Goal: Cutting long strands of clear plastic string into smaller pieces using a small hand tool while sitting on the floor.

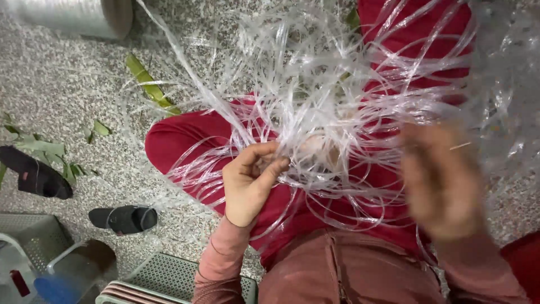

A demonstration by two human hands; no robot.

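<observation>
Right hand (444, 180) and left hand (250, 180) grip tangled clear strips (315, 107) fanning upward.

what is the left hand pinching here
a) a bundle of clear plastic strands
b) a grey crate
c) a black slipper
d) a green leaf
a: the left hand is curled with thumb and fingers closed on the clear plastic strands that fan out over the red-clad lap, while the leaves, slippers and crate lie apart on the floor.
</observation>
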